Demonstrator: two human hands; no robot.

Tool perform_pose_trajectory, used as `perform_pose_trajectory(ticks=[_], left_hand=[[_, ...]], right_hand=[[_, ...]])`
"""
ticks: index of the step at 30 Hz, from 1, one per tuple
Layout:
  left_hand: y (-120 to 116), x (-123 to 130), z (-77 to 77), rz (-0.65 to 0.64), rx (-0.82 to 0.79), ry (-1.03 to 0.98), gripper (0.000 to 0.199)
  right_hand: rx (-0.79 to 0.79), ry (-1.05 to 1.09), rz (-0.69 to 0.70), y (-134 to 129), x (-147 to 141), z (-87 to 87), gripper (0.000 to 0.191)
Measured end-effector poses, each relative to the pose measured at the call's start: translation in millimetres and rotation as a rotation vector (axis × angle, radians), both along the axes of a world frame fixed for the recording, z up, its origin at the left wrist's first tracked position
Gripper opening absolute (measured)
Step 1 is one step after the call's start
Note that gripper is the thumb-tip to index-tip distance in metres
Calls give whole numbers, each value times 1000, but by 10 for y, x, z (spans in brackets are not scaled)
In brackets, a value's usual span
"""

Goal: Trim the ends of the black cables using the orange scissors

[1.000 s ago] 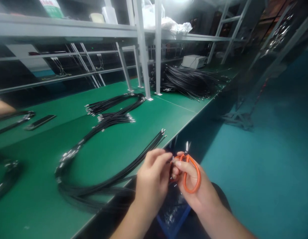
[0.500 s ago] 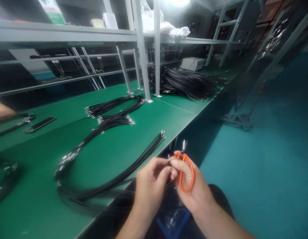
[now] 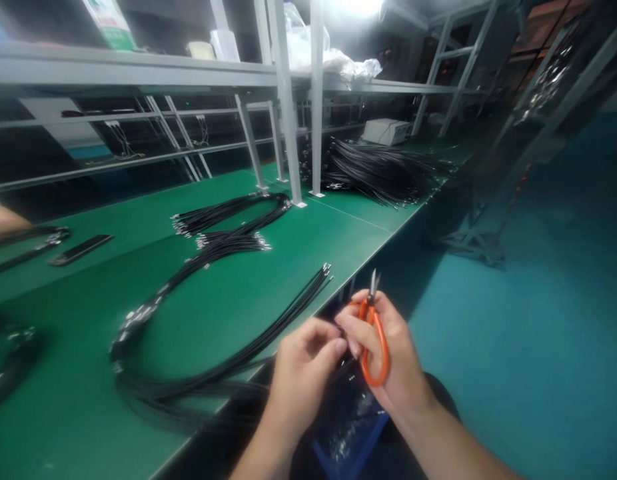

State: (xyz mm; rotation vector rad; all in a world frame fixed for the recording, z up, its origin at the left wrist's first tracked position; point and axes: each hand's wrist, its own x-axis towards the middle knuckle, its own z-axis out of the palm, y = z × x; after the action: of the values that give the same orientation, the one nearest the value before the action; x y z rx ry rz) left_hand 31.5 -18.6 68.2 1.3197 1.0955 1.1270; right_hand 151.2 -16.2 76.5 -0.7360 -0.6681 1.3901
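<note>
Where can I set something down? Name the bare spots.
Bare on the green bench: inside the curve of the near cable bundle; between its rightmost tips, the uprights and the bench's edge. Crowded: beyond the uprights, under the big cable pile.

We see a long green surface (image 3: 228, 300) running from near left toward far right, grey metal shelving (image 3: 138, 71) standing on it, a bright light (image 3: 353, 7) above the far side, and blue-green floor (image 3: 513, 327) along the right.
</note>
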Motion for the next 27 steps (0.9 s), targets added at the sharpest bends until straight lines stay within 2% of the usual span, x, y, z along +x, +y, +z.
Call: perform_pose_trajectory(ticks=[3,5,9,11,17,22,24,27], left_hand=[[25,-44,-12,-82,-65,-154,16],[40,-70,-23,-96,-77,-207,17],[50,-94,-34,-84,-89,-231,17],[46,-95,-29,-82,-96,-233,17],[29,-80,7,-85,-110,-214,18],[18,-68,28,-64,-91,-156,19],[2,-62,42,-14,-54,-87,18],[-36,-38,56,101,45,91,14]], right_hand=[[-6,100,105,8,-3,-22,23],[-22,70,69,3,-4,-47,23],[32,-116,-113,-31,30,-64,24],[79,-232,-159,-55,61,-44,24],[181,-550,-103,-89,85,-1,24],[298,-744,-269,-81,62,-144,20],[339,-802,-354,-91,62,-181,22],[299,-779,-472,-120,63,-144,22]])
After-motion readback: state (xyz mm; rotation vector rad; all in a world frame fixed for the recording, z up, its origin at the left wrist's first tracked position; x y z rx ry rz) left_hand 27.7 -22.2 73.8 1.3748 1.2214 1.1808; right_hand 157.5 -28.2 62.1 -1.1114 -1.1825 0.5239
